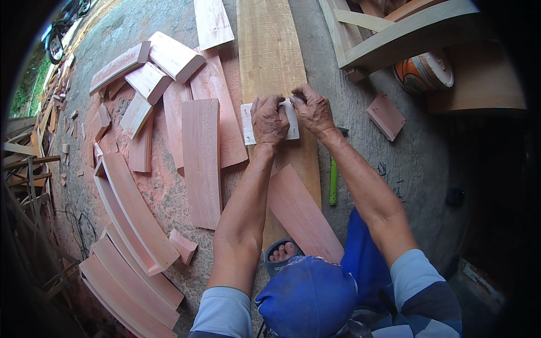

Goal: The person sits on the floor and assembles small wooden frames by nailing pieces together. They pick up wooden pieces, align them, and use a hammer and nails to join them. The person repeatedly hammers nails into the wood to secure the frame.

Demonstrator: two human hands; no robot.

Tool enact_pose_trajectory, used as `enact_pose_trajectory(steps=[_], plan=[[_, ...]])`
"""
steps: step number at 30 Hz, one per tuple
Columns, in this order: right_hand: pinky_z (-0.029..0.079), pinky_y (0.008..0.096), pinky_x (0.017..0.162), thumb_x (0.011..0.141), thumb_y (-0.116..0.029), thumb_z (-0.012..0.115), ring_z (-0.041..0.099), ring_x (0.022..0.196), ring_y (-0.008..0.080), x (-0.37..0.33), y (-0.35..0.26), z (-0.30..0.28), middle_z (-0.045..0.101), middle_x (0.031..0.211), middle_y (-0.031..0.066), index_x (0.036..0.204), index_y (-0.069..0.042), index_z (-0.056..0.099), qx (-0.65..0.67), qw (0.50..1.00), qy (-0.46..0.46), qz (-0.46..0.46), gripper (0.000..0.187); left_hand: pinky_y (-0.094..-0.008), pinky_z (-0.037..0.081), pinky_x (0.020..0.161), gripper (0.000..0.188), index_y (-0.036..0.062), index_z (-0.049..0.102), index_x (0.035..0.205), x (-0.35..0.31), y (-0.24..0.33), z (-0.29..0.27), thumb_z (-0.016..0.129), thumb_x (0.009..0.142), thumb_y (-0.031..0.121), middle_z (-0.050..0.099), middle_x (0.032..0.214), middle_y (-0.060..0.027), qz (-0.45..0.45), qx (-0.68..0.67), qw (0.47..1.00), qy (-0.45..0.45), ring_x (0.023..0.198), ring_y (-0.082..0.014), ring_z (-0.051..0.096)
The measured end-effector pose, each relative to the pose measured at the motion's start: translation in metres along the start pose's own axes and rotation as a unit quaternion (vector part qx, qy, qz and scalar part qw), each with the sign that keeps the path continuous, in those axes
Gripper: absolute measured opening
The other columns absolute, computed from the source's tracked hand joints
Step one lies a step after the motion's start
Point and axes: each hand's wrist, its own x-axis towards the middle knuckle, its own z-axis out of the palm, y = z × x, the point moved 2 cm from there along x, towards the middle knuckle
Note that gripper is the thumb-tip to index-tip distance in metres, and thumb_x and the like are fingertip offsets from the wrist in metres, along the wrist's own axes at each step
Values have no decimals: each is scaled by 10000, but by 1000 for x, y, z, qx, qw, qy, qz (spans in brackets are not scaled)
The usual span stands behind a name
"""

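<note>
A small pale wooden block (248,125) lies across a long brown plank (270,50) on the floor, with thin nails standing up near its edges. Over the block's middle rests my left hand (269,121), its fingers curled in; whatever they hold is hidden. My right hand (313,112) is pinched at the block's far right corner, on something too small to make out. Beside the plank, a hammer with a bright green handle (333,181) lies partly behind my right forearm. A reddish board (304,211) slants over the plank's near end, by my foot.
Reddish boards (201,163) and thick wood pieces (147,81) are piled on the left amid sawdust. Narrow assembled wooden boxes (135,214) lie nearer. On the right are a square block with nails (386,116), an orange and white bucket (424,72) and a wooden frame (406,34).
</note>
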Motion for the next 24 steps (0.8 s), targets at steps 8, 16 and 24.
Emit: enact_pose_trajectory(steps=[8, 16, 24], plan=[[561, 454, 719, 943, -168, 650, 724, 857, 381, -2, 0, -1, 726, 887, 171, 998, -78, 669, -60, 998, -8, -33, 108, -480, 349, 1179, 183, 120, 676, 1060, 0, 1, 2, 638, 886, 75, 729, 1062, -67, 0, 4, 1000, 1, 1114, -281, 655], [578, 431, 786, 948, -103, 599, 727, 913, 357, -5, -3, -5, 738, 977, 170, 1043, -67, 711, -65, 993, -20, -98, 151, -464, 341, 1179, 188, 161, 736, 1086, 1, 0, 3, 686, 905, 173, 744, 1119, -29, 25, 12, 1000, 8, 1145, -249, 655], [553, 373, 934, 944, -2, 579, 710, 1054, 312, -12, 1, -12, 725, 1145, 186, 1273, -68, 699, -85, 986, -61, -130, 356, -431, 339, 1174, 184, 173, 764, 1081, 3, -11, 9, 704, 930, 259, 754, 1144, 0, 30, 41, 999, 17, 1136, -213, 663]])
